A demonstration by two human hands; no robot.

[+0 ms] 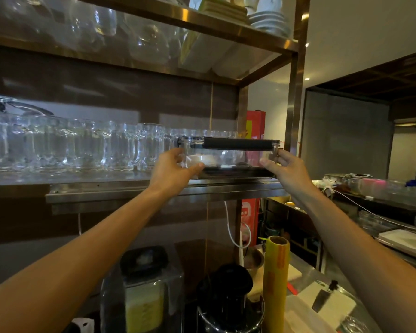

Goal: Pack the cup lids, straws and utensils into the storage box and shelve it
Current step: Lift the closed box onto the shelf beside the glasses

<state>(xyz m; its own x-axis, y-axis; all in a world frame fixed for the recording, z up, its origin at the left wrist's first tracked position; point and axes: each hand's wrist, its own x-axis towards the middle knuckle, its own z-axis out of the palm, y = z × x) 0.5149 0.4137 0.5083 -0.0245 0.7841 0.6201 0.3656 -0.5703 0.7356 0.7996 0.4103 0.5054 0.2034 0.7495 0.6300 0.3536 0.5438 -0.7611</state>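
Note:
A clear plastic storage box (228,157) with a black lid clip along its top edge rests on the right end of the steel shelf (120,191), at about head height. White cup lids show through its left wall and dark items lie along its bottom. My left hand (175,169) grips the box's left end, thumb at the front. My right hand (286,168) grips its right end. Both arms are stretched up and forward.
Rows of glass mugs (82,145) fill the shelf left of the box. More glasses and stacked white plates (269,22) sit on the shelf above. Below stand a blender jug (144,294), a black juicer (226,299), a yellow cling-film roll (275,282) and a knife (324,295) on a white board.

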